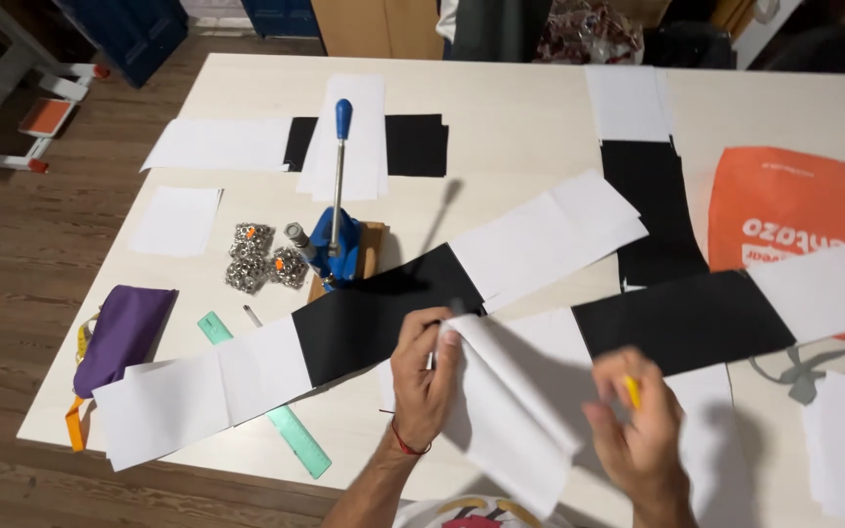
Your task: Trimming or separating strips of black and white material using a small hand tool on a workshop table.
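Left hand (424,376) pinching white sheet (506,416) at its upper corner; sheet trailing toward five o'clock. Right hand (638,430), blurred, closed on yellow pencil (632,391), at three o'clock of the sheet over the bench (520,117).

The blue lever hand press (336,244) stands on the pale wooden table (520,127), the heap of small metal eyelets (261,259) just left, the long black-and-white paper strip (364,323) before it.

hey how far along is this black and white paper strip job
Done: two strips of joined white and black sheets lie across the table. In hand: the left hand lifts a white sheet; the right hand holds something yellow. Left: loose sheets, and the eyelets by the blue press.
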